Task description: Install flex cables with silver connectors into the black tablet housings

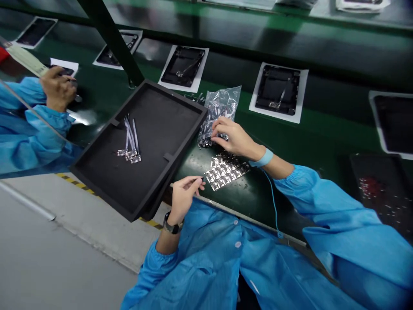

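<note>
The right hand (234, 137) pinches a strip of small parts (204, 143) at the foot of a clear plastic bag (221, 110), centre frame. The left hand (185, 196) pinches a thin pointed tool (171, 184) over the green table (258, 198), just beside a black foam tray (167, 103).

The thin tool (176, 185) in the left hand (183, 198) is largely hidden by the grip, its tip too small to be made out. The plastic bag (222, 105) is partly covered by the right hand (232, 137); a dark panel (395, 122) right of the bag is cut off by the edge.
</note>
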A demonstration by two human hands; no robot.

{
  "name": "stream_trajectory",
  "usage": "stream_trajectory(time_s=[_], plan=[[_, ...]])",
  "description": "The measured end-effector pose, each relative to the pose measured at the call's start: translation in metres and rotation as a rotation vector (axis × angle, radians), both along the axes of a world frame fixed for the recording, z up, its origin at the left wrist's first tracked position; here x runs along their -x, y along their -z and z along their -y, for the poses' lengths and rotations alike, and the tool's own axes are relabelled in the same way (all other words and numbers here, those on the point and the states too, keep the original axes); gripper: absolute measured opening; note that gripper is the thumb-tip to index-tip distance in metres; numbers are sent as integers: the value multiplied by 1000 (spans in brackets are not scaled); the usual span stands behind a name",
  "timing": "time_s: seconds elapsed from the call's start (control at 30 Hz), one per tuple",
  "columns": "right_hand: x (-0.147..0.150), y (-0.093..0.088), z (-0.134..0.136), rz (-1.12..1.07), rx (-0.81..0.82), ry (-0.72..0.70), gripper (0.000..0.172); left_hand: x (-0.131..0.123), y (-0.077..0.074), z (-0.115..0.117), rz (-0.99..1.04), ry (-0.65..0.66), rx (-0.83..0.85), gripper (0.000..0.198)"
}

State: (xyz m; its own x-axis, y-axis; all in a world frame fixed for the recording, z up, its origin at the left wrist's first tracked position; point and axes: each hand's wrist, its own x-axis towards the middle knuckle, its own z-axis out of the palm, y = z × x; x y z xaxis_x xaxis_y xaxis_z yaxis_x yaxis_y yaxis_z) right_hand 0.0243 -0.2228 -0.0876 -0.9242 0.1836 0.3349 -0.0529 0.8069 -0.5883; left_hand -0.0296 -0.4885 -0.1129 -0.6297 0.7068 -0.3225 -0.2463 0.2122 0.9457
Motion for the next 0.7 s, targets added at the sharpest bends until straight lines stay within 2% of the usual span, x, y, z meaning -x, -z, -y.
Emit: stream_trajectory(time_s=[0.07, 0.17, 0.27, 0.37, 0.5, 0.63, 0.7], plan=[[-7, -11, 14, -127, 89, 74, 9, -1, 3, -7, 120, -20, -27, 24], [-14, -26, 32, -296, 279, 223, 14, -3, 4, -15, 184, -29, -44, 27], [-19, -32, 34, -392, 432, 328, 23, -7, 3, -23, 219, -25, -34, 28], [-31, -25, 20, -429, 526, 336, 25, -14, 3, -36, 220, 4, -41, 30], [-66, -10, 8, -417, 582, 371, 23, -28, -3, -61, 134, 99, -100, 26], [-101, 4, 18, -279, 497, 384, 15, -37, -14, -89, -120, 166, -260, 17], [-110, 13, 25, -245, 465, 388, 11, -39, -15, -101, -182, 178, -319, 15]])
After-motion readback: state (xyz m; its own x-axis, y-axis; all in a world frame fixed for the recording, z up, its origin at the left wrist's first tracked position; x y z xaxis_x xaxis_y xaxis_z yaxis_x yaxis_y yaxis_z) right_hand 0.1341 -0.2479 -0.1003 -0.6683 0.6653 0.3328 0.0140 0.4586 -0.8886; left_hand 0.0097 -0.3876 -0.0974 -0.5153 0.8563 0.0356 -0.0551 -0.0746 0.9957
